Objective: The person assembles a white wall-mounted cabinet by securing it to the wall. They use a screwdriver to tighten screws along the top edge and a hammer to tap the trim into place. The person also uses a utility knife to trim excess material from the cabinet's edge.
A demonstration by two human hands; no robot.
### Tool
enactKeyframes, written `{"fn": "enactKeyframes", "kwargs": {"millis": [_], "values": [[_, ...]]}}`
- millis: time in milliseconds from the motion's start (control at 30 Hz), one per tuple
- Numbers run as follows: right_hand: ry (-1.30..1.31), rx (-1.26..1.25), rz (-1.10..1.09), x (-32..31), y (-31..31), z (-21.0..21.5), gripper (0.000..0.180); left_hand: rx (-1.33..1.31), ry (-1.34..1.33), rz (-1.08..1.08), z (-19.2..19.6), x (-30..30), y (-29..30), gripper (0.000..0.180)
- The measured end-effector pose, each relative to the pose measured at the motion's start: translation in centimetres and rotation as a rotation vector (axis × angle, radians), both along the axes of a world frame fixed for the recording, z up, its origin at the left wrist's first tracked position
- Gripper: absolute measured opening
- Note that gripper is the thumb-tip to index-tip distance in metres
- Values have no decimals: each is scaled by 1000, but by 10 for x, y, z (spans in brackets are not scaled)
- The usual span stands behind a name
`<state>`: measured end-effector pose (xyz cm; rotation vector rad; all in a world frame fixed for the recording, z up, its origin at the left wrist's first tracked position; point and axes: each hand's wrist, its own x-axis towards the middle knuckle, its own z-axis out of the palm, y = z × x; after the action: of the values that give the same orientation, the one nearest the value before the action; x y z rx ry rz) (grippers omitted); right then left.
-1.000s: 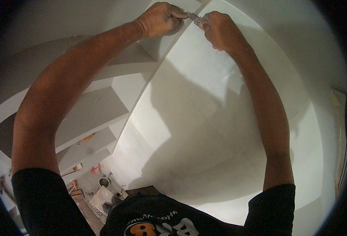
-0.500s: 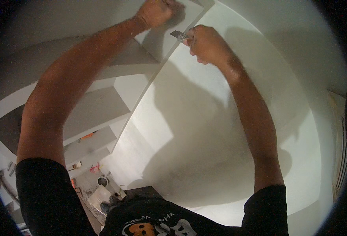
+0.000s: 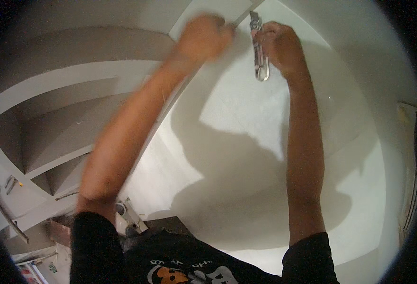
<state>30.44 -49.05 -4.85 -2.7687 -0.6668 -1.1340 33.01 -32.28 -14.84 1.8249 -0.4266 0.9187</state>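
My right hand (image 3: 284,49) is closed round a silver utility knife (image 3: 261,66). The knife stands nearly upright in the picture, its blade end at the top and its looped handle end at the bottom. To its left is my left hand (image 3: 206,38), smeared by motion, with its fingers curled in. It lies over the narrow edge strip (image 3: 241,18) of a large white panel (image 3: 237,104); whether it touches the strip, and what it may hold, I cannot make out.
Curved white shelving (image 3: 71,118) with open compartments fills the left side. A hammer-like tool (image 3: 9,215) lies at the lower left. Near my left elbow is a cluttered spot with a brown box (image 3: 59,232). At the far right stands a pale slatted object (image 3: 409,156).
My left hand has moved right and slightly down, toward the panel's edge. My right hand has shifted right and turned the knife from pointing left to upright. The view has shifted to show more shelving.
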Motion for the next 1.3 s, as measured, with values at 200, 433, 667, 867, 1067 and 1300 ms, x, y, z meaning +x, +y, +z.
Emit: {"fn": "enactKeyframes", "kwargs": {"millis": [200,433,667,867,1067,1300], "values": [[127,51,72,20,5,-11,29,-558,94,-424,-43,-45,-92,74],[228,-21,-91,25,22,9,32,-590,-78,-93,-22,-13,-118,67],[461,-158,-217,6,38,60,34,-379,16,10,-7,-25,-113,65],[453,-48,-106,10,34,52,29,-371,55,60,-8,-19,-112,63],[336,-194,-40,14,34,48,28,-389,12,98,-11,-17,-114,62],[308,-325,-61,26,35,46,29,-420,23,64,-9,-14,-109,60]]}}
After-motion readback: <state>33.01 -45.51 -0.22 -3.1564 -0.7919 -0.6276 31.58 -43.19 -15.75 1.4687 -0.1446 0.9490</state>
